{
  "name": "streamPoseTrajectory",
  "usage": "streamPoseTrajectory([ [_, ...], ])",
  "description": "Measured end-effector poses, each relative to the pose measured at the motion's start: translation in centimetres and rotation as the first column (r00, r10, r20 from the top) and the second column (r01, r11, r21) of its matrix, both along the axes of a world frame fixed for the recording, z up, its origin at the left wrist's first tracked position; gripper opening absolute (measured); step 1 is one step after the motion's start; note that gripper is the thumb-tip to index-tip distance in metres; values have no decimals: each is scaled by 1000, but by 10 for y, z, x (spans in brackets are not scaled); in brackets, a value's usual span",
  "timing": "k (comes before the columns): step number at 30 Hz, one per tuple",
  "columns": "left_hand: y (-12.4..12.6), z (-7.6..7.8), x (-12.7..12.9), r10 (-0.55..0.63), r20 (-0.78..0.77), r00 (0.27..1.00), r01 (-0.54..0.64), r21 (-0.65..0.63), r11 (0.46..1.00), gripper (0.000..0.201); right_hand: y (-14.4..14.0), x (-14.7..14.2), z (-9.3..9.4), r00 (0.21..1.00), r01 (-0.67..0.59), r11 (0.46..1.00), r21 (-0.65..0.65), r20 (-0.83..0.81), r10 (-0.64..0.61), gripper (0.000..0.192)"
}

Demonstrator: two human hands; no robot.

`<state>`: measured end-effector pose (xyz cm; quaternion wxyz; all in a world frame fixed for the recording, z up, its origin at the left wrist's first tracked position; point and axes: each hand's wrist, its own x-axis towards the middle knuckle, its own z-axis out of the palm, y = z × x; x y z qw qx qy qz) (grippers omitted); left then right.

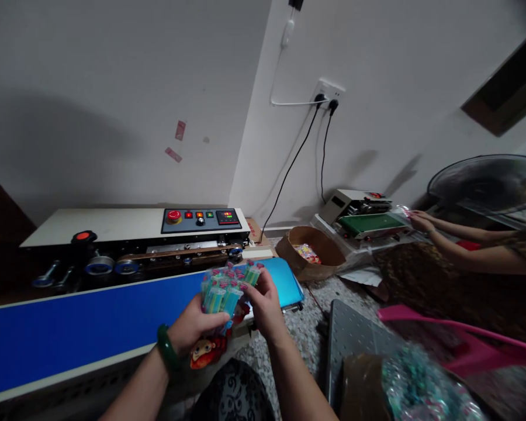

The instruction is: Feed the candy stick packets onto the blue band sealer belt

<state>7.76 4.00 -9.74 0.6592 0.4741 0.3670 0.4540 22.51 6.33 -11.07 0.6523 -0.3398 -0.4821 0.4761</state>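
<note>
A cluster of small clear packets (222, 287) with teal, yellow and pink contents rests in my left hand (193, 325), thumb pressed over the front. A green bangle (166, 346) circles that wrist. At the right side of the cluster, my right hand (266, 305) closes thumb and fingers on a packet (252, 275). Just under the hands hangs a printed sheet or bag (206, 352) with a cartoon face and red hair; the hands cover part of it. All this is held over the end of a blue conveyor belt (114, 316).
Behind the belt stands a sealing machine (114, 225) with a control panel (201, 220). A round brown container (311, 266) holds colourful packets. At right, another person's hands (421, 222) work at a green-belted machine (372, 224). Lower right: a grey perforated stool (355, 333) and a box of packets (425, 380).
</note>
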Motion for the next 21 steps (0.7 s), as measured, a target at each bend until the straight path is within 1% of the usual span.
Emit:
streamPoseTrajectory([
  [2,2,-2,-2,57,-58,997,-57,13,998,48,-1,0,6,1000,-4,1000,-7,5,4,18],
  [5,2,-3,-5,90,-93,992,-88,26,996,51,-3,0,14,998,54,999,6,-9,-54,20],
  [7,0,-3,-6,79,-82,993,-77,27,997,53,-3,-1,17,997,78,997,8,-17,-78,25],
  [9,-2,-3,-6,46,-69,997,-45,26,999,53,-4,-2,17,996,79,997,-7,-33,-79,25],
  [12,-3,-4,-6,2,-94,996,1,30,1000,51,-4,-1,17,996,45,999,-29,-81,-47,23],
  [14,-2,-5,-6,15,-133,991,-10,44,999,48,-5,1,18,996,16,1000,-25,-91,-18,23],
  [16,-1,-5,-7,21,-158,987,-12,59,998,46,-6,4,22,998,22,1000,-17,-50,-23,22],
  [19,-1,-3,-7,8,-163,987,1,55,998,43,-5,7,28,996,83,997,-8,41,-82,18],
  [21,-2,-2,-6,21,-155,988,-14,44,999,44,-4,7,31,993,105,994,-4,62,-105,17],
])
